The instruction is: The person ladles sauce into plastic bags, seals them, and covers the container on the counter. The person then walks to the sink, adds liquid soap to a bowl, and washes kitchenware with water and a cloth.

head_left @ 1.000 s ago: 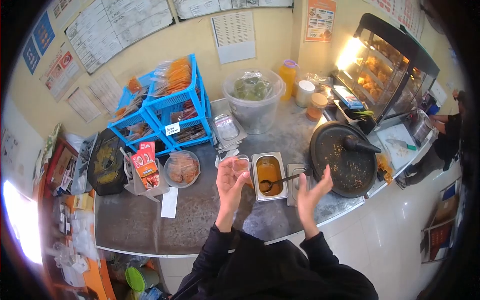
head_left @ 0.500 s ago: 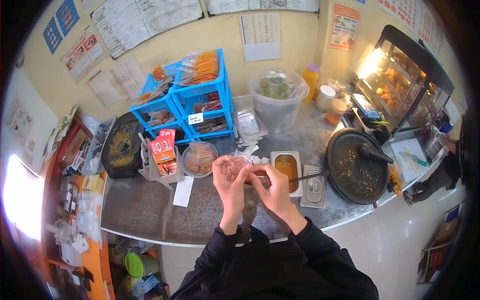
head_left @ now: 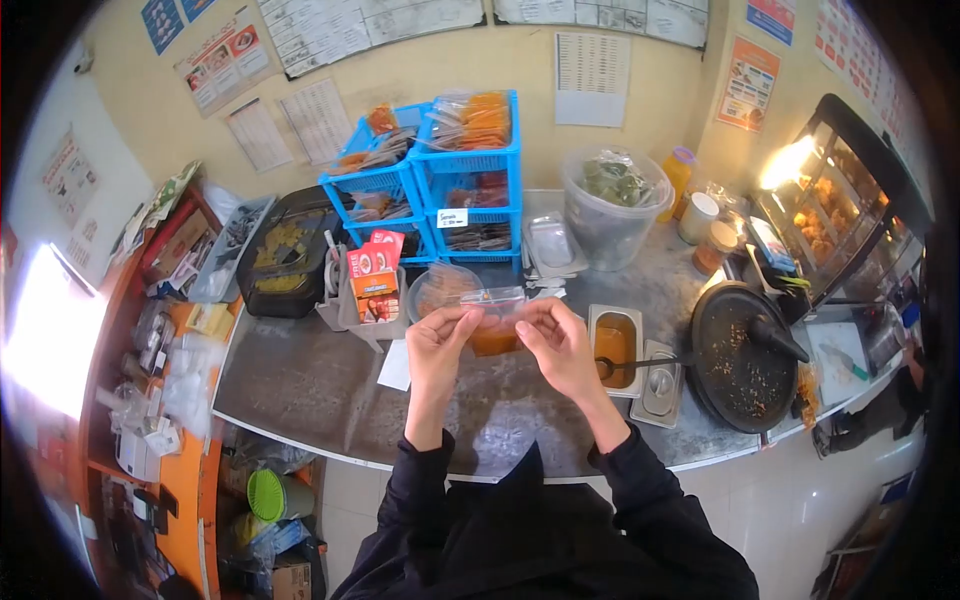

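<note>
Between my two hands hangs a small clear plastic bag [head_left: 494, 338] with orange-brown contents at its bottom. My left hand [head_left: 438, 345] pinches its upper left corner, and the fingers of my right hand [head_left: 558, 345] are closed on the upper right corner. Behind the bag, partly covered, is a round clear tub [head_left: 440, 288] of reddish-brown food. To the right of my right hand, a steel pan [head_left: 614, 350] of orange-brown sauce holds a dark ladle [head_left: 640, 362]. A lidded steel pan [head_left: 659, 384] stands beside it.
Blue baskets [head_left: 467, 165] of packets stand at the back, beside a clear bucket [head_left: 618, 205] of greens. A large stone mortar [head_left: 745, 360] and a lit food warmer [head_left: 830, 200] are at the right. A dark tray [head_left: 290, 250] lies left. Another person's leg [head_left: 880, 405] shows far right.
The view has turned left. My hands, earlier apart and then together, now spread the bag between them. The small clear item in my left hand now shows as a bag with orange-brown contents.
</note>
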Tool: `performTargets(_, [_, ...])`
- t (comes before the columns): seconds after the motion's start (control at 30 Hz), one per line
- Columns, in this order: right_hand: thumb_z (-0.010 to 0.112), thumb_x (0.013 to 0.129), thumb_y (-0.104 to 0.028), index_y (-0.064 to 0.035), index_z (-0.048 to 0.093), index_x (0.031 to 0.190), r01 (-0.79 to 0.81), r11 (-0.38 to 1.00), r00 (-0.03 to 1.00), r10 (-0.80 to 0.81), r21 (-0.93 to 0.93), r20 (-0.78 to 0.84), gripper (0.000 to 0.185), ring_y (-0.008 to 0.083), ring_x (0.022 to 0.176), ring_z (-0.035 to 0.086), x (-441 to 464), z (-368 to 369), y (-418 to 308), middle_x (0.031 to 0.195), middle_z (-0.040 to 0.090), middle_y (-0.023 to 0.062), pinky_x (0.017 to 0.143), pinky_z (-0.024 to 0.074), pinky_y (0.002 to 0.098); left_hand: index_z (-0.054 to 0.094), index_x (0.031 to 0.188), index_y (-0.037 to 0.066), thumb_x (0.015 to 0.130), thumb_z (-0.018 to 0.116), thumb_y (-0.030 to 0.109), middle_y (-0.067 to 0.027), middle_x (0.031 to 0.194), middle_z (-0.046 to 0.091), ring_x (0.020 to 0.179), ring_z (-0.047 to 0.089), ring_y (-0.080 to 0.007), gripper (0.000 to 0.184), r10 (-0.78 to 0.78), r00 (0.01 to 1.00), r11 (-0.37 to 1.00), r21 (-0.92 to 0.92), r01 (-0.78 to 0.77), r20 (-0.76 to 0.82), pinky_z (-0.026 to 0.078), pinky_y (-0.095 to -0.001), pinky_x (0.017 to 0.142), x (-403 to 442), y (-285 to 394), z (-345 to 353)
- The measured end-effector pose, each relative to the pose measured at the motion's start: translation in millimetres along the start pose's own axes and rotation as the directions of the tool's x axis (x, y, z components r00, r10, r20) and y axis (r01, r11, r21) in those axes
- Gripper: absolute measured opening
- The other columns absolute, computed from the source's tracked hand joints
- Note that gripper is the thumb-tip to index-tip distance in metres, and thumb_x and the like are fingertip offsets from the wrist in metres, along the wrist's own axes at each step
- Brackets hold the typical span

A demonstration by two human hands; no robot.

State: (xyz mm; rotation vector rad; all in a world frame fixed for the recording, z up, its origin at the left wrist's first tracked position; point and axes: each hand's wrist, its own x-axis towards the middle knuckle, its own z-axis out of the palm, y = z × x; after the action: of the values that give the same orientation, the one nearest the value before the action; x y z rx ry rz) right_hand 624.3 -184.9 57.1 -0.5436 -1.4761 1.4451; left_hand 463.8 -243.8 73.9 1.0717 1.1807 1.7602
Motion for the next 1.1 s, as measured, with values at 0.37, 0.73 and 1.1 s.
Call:
performTargets(0.37, [0.068, 0.086, -0.011, 0.0015, 0.067, 0.098, -0.112, 0.991, 0.993, 0.11, 0.067, 0.03, 0.017, 0.0053, 0.076, 0.06, 40.2, 67.2, 19.7, 0.084, 0.068, 0.0029, 0.067, 0.0458, 0.0195, 0.061, 0.1, -0.009, 0.09, 0.062, 0.008, -0.0131, 0.089, 0.069, 0.08, 0.066, -0.0141, 0.019, -0.043, 0.994, 0.999, -0.015, 0.042, -0.097, 0.05, -0.0213, 0.072, 6.3, 7.4, -62.9])
performTargets(0.73, [0.07, 0.085, -0.015, 0.0, 0.07, 0.093, -0.143, 0.99, 0.987, 0.142, -0.011, -0.073, 0.017, 0.0013, 0.069, 0.052, 58.0, 146.4, 42.3, 0.081, 0.065, -0.0008, 0.059, 0.0401, 0.0174, 0.066, 0.099, -0.007, 0.086, 0.066, 0.004, -0.0074, 0.091, 0.067, 0.081, 0.061, -0.0083, 0.017, 0.031, 0.986, 0.996, 0.083, -0.017, -0.164, 0.05, -0.0207, 0.071, 20.5, 11.2, -125.0])
performTargets(1.1, [0.066, 0.086, -0.008, 0.0003, 0.069, 0.092, -0.039, 0.994, 0.999, 0.036, -0.101, -0.027, 0.011, 0.0015, 0.066, 0.05, 66.8, 175.2, 61.5, 0.077, 0.061, -0.0022, 0.056, 0.0375, 0.0183, 0.068, 0.098, -0.006, 0.086, 0.066, 0.005, -0.0068, 0.086, 0.069, 0.075, 0.061, -0.0064, 0.017, 0.001, 0.988, 0.992, 0.121, 0.018, -0.155, 0.049, -0.0187, 0.065, 27.9, -1.1, -165.1])
